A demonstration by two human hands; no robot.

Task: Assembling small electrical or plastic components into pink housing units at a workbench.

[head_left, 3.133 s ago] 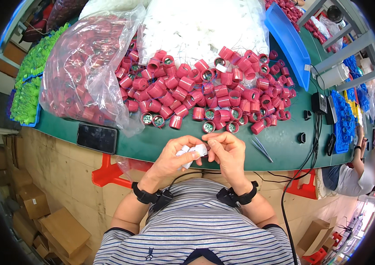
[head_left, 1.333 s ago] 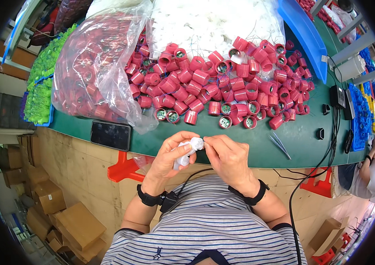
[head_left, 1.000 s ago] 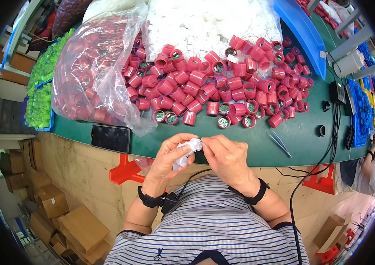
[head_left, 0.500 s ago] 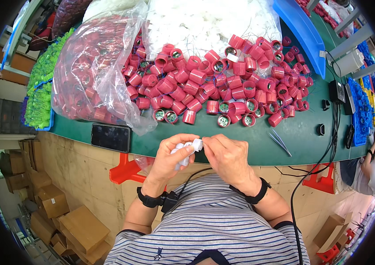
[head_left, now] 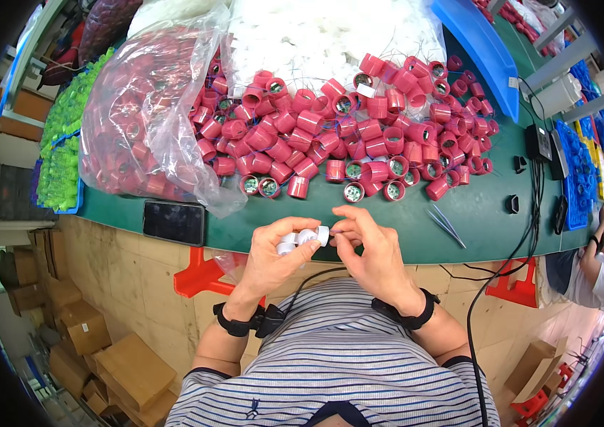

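Over the table's near edge, my left hand is closed around several small white plastic caps, one poking out past the thumb toward the right. Close against that cap's end is my right hand, its index finger lifted away from the thumb. I cannot tell whether its fingertips touch the cap. Beyond both hands lies a big pile of dark pink plastic cups, many with green circuit boards inside and thin wires trailing out.
A clear bag of pink cups lies left of the pile, white pieces behind it. A phone, tweezers and black cables lie on the green table. A blue tray leans at the back right. Another person sits far right.
My right hand's fingers have spread from a pinch at the white cap, with the index finger lifting. The cap in my left hand has turned to point more to the right.
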